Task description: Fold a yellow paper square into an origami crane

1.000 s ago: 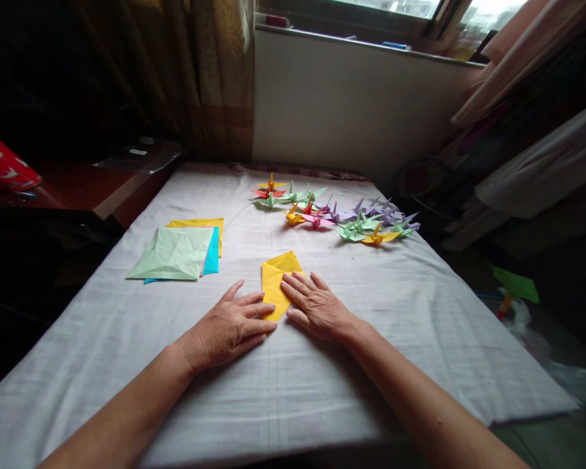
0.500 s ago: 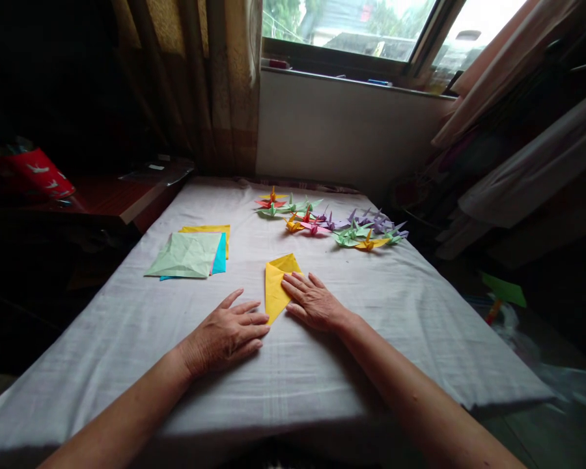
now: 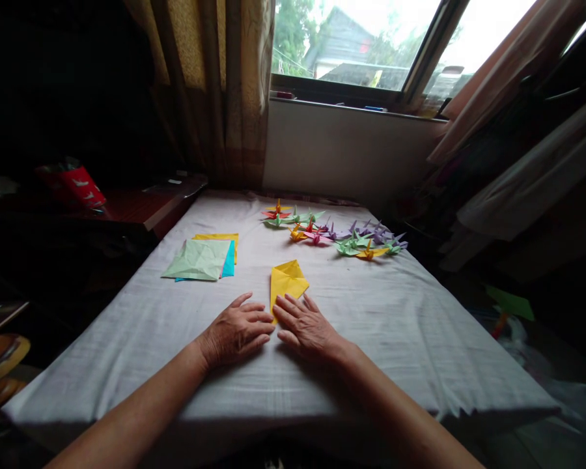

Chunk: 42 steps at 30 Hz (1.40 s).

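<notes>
A yellow sheet of origami paper (image 3: 288, 279), folded into a kite-like shape, lies flat on the white cloth in front of me. My right hand (image 3: 305, 326) rests palm down over its lower part, fingers stretched out and covering the near right edge. My left hand (image 3: 237, 329) lies flat just to the left, fingers apart, its tips touching or almost touching the paper's bottom point. Exactly what lies under the right fingers is hidden.
Loose square sheets in pale green (image 3: 200, 259), yellow and blue lie stacked to the left. Several folded paper cranes (image 3: 317, 234) in many colours stand toward the back right. A white cloth (image 3: 127, 339) covers the table. A red container (image 3: 81, 185) sits on a dark side desk.
My right hand has slid down along the yellow paper toward its bottom point, uncovering the upper right part. The whole view has shifted slightly; my left hand stays beside the point.
</notes>
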Each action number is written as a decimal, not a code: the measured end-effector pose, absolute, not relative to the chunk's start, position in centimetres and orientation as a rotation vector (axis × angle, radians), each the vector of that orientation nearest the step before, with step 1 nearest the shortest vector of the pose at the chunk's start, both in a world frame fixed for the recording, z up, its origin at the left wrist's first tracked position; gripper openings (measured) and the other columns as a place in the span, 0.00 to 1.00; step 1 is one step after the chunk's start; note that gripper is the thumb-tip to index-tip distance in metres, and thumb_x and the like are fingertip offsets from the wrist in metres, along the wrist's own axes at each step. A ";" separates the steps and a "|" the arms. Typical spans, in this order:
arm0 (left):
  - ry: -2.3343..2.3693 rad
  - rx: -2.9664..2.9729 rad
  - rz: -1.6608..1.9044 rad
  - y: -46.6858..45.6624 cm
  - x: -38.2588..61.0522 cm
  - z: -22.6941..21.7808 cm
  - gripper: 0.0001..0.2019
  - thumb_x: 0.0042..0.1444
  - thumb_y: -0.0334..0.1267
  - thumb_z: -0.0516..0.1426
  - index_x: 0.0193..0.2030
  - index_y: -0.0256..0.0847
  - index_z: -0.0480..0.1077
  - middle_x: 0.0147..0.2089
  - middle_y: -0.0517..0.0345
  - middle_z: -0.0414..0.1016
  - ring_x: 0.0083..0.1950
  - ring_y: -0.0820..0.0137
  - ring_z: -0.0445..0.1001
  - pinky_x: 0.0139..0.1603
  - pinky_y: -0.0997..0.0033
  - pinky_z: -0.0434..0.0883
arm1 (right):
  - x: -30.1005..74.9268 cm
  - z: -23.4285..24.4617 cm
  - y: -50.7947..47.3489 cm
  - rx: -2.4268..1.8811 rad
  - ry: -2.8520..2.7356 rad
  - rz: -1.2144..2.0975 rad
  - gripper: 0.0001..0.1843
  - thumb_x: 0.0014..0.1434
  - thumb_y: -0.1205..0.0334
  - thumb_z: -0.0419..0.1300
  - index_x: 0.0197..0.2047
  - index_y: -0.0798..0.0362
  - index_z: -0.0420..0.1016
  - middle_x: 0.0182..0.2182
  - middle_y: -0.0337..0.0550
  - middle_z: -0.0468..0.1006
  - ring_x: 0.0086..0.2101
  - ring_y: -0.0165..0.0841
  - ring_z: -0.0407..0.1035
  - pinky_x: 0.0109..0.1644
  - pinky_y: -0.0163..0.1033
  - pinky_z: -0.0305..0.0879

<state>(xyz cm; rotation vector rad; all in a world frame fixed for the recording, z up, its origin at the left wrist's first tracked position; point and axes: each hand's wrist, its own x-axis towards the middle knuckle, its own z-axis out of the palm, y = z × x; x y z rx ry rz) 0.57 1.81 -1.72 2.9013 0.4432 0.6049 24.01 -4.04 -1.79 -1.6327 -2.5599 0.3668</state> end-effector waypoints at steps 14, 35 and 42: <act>0.496 2.837 0.501 1.8 0.7 -1.0 0.13 0.66 0.40 0.50 0.48 0.49 0.76 0.50 0.60 0.81 0.56 0.64 0.74 0.68 0.53 0.54 | 26.1 -1.5 -2.3 -2.130 -2.197 0.307 0.33 0.69 0.46 0.45 0.71 0.54 0.53 0.71 0.52 0.48 0.70 0.42 0.43 0.70 0.60 0.39; 0.814 2.932 0.396 12.5 6.3 -0.8 0.20 0.54 0.28 0.57 0.54 0.44 0.73 0.45 0.53 0.81 0.50 0.62 0.76 0.62 0.52 0.63 | 19.9 -0.6 -5.9 -1.975 -2.186 0.176 0.32 0.63 0.47 0.55 0.67 0.51 0.62 0.67 0.59 0.59 0.65 0.52 0.54 0.66 0.58 0.50; 0.962 2.898 0.558 10.5 3.4 -0.6 0.07 0.57 0.36 0.58 0.43 0.43 0.74 0.36 0.56 0.80 0.39 0.65 0.76 0.47 0.63 0.69 | 23.6 -0.4 -5.6 -2.053 -2.171 0.060 0.29 0.63 0.58 0.55 0.67 0.51 0.63 0.68 0.56 0.58 0.65 0.49 0.54 0.66 0.56 0.50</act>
